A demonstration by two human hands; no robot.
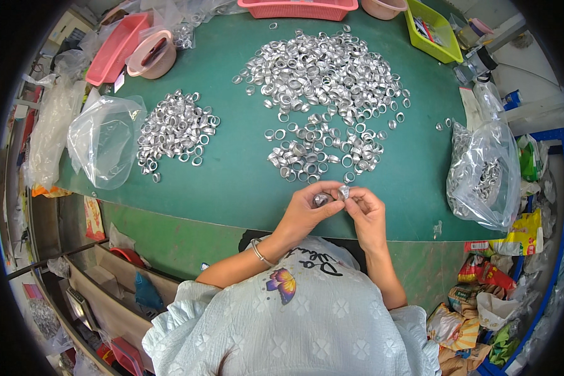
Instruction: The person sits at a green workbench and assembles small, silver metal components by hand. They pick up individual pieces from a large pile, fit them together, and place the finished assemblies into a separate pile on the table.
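Note:
Near the table's front edge my left hand [307, 210] is closed, with a silver metal ring [320, 200] in its curled fingers. Its thumb and fingertips also pinch a second metal ring [343, 192]. My right hand [368, 216] grips that same ring from the other side, so both hands' fingertips meet on it. Just beyond my hands lies a small loose group of rings [307, 156], and behind it spreads a large heap of rings [319, 72]. A separate pile of rings [175, 128] sits to the left.
On the green table [232, 182], a clear plastic bag [106, 141] rests at left and a bag of rings [482, 178] at right. Pink baskets [297, 9], a pink bowl [152, 56] and a lime-green basket [435, 37] line the far side. Drawers [116, 276] stand below left.

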